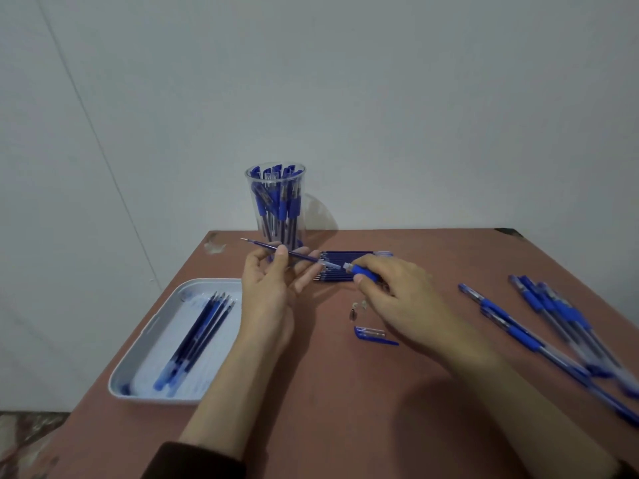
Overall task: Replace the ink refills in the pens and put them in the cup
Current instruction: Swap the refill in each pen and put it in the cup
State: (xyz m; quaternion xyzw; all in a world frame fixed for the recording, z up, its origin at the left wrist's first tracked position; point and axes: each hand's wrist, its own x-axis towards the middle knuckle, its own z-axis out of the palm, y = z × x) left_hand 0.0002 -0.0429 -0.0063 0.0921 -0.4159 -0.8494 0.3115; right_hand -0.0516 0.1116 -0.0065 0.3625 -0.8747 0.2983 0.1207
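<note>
Refill (276,249) at frame centre, pinched in the left hand (273,288); the right hand (390,292) grips a pen barrel (359,270), seemingly around its tail. Slide straight, without bending. Cup (276,202) stands just behind.

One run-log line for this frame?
left hand: holds refill | right hand: holds barrel | cap: on table | cup: pens inside | tray: refills
</note>
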